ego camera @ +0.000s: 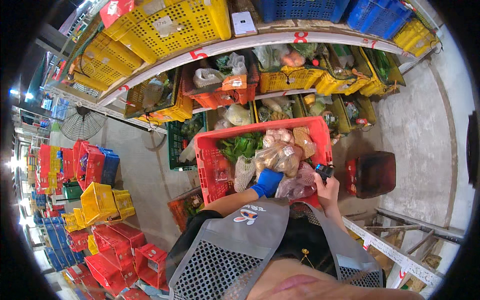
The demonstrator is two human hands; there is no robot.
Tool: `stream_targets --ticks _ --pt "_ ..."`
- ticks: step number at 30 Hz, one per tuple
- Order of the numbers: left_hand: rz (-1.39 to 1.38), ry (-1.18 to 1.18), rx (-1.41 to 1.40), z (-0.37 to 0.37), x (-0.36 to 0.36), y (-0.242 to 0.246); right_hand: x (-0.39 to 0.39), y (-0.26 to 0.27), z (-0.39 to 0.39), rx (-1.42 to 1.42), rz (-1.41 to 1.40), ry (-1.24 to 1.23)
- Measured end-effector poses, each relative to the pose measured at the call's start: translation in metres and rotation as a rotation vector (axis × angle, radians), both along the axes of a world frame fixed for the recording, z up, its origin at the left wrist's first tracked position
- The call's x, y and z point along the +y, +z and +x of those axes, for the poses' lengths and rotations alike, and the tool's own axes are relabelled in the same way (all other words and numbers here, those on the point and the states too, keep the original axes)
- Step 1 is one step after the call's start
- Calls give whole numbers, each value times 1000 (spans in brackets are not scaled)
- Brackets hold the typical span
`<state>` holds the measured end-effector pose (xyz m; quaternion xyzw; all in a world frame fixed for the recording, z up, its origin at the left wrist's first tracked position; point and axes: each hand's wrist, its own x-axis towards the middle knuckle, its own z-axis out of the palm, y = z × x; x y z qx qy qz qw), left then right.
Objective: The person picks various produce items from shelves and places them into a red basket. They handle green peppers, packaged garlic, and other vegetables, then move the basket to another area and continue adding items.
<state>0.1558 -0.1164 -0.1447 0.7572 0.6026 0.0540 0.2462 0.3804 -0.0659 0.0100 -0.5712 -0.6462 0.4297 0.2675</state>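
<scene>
My left hand [269, 181], in a blue glove, grips the near side of a clear plastic bag [276, 157] of brown produce, its fingertips partly hidden. The bag bears a white label and lies within a red plastic crate [200, 161] in front of me. In my right hand [328, 190], which is bare, is a small black device [324, 171] with a lit blue part, held at the crate's right rim. Leafy greens [242, 144], a white net-wrapped item [244, 173], a bag of garlic bulbs [278, 137] and a pinkish bag [296, 185] surround the brown produce.
Beyond the crate, shelving with a numbered white edge [258, 42] carries yellow crates [176, 30], blue crates [300, 11] and an orange-red crate [225, 98]. A fan [82, 122] and stacked red crates [116, 243] stand left. A dark red container [371, 174] sits right, near a metal rack [397, 251].
</scene>
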Motion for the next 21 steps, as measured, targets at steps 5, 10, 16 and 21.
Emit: stream_targets --ticks 5,10,16,21 --pt "-46 184 -360 -17 26 56 -3 -17 5 108 46 -70" --pt "-266 177 -722 -36 11 95 -3 -11 -1 307 3 -165" --pt "-210 466 -957 -86 -56 156 -6 3 9 214 15 -138" --pt "50 840 -863 -170 -99 246 1 -18 26 227 34 -183"
